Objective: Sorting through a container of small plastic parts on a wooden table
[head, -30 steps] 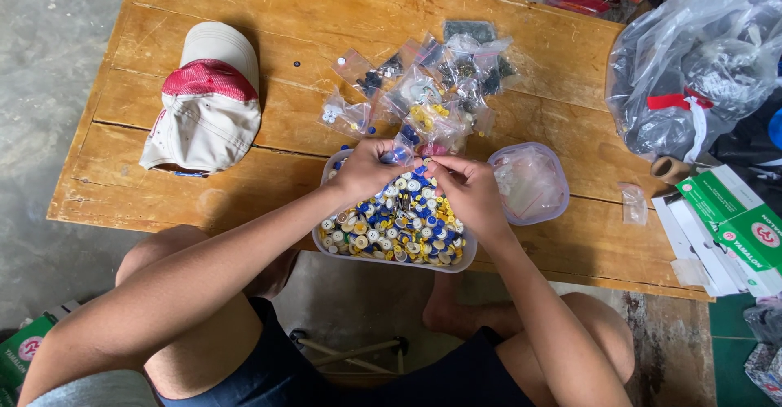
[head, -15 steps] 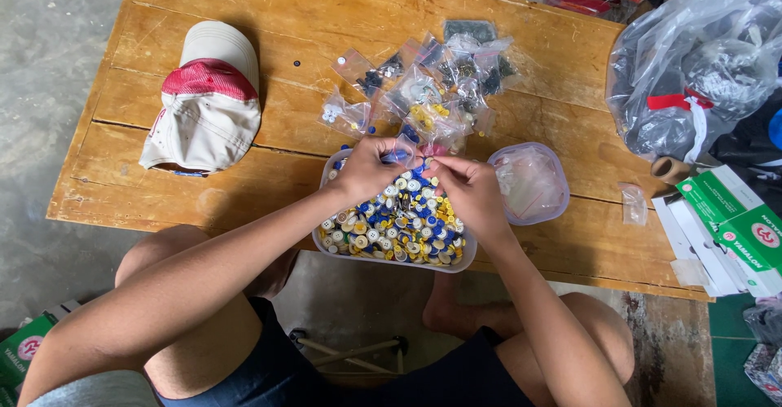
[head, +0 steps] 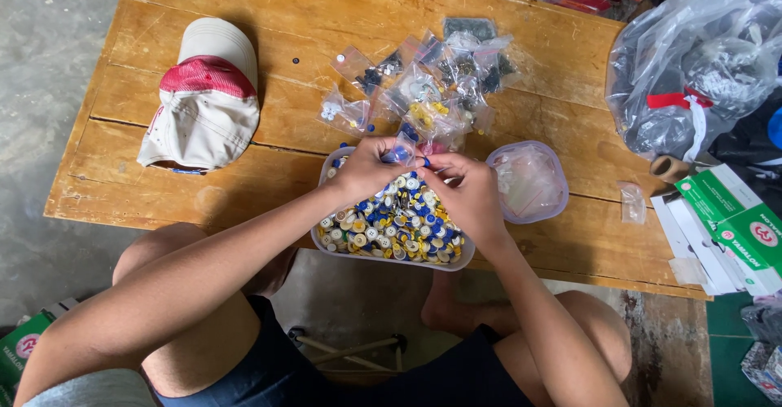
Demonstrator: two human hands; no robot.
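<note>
Brimming button tub (head: 391,236), blue, white, yellow

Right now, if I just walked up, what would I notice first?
Probably the tub of blue, white and yellow buttons at the table's near edge, with the left hand and right hand pinching a small bag above it. Behind lies a heap of little bags; far left sits a red-and-white cap.

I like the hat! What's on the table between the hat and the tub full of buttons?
Only bare wooden table lies between the cap and the tub of buttons in the head view; small clear bags sit farther up.
</note>
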